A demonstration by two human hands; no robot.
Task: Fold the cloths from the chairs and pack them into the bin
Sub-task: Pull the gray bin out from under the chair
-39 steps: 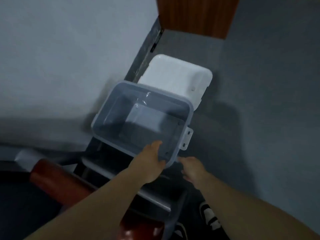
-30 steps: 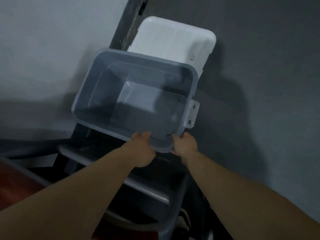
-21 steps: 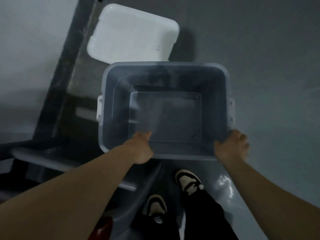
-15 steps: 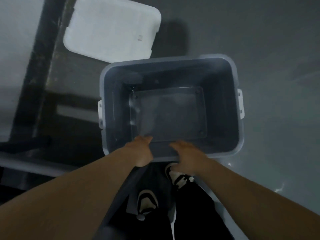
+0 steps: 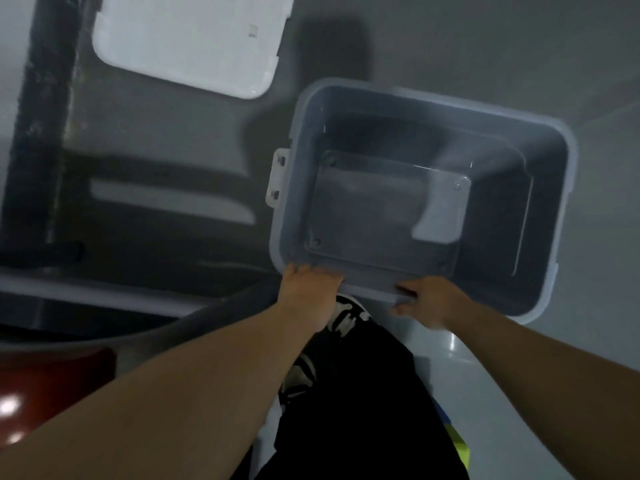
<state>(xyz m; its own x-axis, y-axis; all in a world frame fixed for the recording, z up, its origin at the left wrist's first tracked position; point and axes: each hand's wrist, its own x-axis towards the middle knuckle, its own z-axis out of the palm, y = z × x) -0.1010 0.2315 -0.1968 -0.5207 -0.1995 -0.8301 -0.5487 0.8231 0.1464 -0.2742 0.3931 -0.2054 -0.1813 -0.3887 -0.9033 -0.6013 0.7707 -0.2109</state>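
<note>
Gripping our see-through grey bin point(image 5: 540, 216) by its near rim | left hand point(image 5: 308, 292), right hand point(image 5: 429, 299) both curled on | white lid point(image 5: 187, 39) beside it on floor

The bin point(image 5: 429, 202) is translucent grey-blue plastic with a paler, clearer panel at its base, and a white latch tab point(image 5: 277, 178) on its side; the lid point(image 5: 187, 39) lying on the floor point(image 5: 502, 46) is plain white, unpatterned. The floor is uniform mid-grey with a glossy sheen near the trousers point(image 5: 363, 410), bordered by a black skirting strip point(image 5: 41, 116) against a pale grey wall point(image 5: 10, 46). The trousers are solid black, the shoe point(image 5: 346, 315) black with white markings, the chair seat point(image 5: 41, 386) dark red with white glare spots, and a yellow-green patch point(image 5: 457, 441) shows beside the trousers.
</note>
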